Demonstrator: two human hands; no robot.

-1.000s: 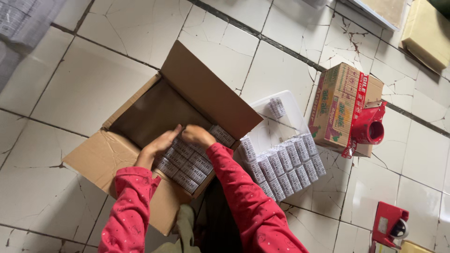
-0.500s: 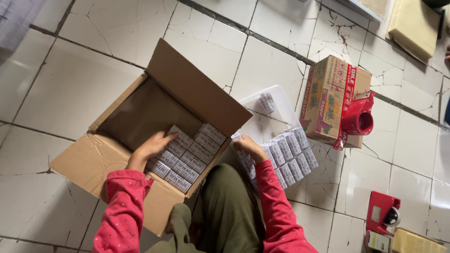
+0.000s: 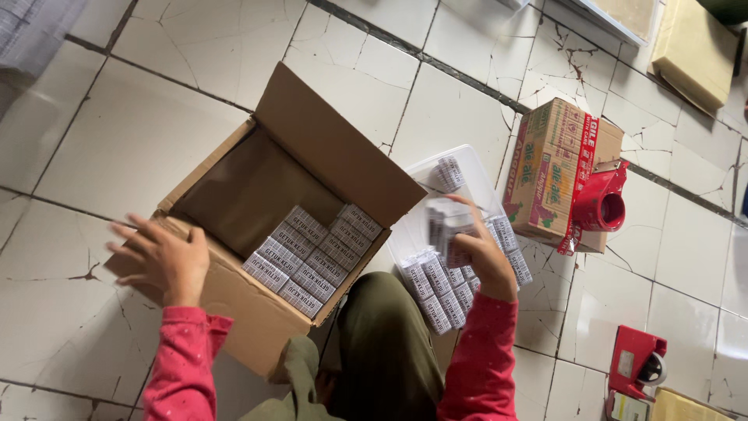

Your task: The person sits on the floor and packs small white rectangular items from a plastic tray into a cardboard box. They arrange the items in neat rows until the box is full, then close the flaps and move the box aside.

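left hand [image 3: 164, 261] spread on the cardboard box [image 3: 257, 195] rim — right hand [image 3: 479, 249] grips small packets [image 3: 444, 226] beside it.

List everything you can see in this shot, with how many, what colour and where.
Open cardboard box: one, brown, on the floor, centre-left.
Small packs: a block, white and grey, inside that box.
Plastic tray: one, clear, right of the box, holding more packs.
Sealed carton: one, brown and green, upper right.
Tape dispensers: two, red, right side.
Left hand: on the box edge.
Right hand: lifting packs over the tray.
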